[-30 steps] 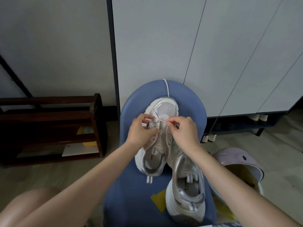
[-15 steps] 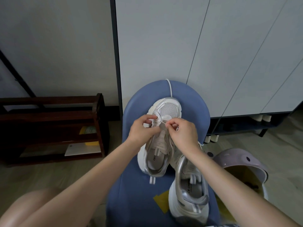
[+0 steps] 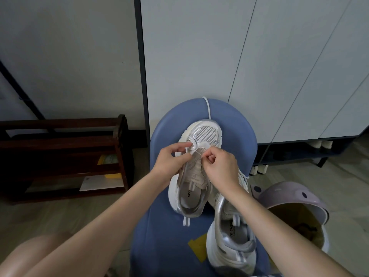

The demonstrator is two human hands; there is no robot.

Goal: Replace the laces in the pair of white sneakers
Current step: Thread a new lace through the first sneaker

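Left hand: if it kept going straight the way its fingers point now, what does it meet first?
The left hand has its fingers aimed rightward across the far sneaker. It would likely meet that shoe's lace area, then the right hand pinching there. Depth is unclear from one view.

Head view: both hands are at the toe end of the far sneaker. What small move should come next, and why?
Probably draw the lace through the lowest eyelets: the left hand and right hand pinch at the toe of the far sneaker, and lace trails slack past the toe.
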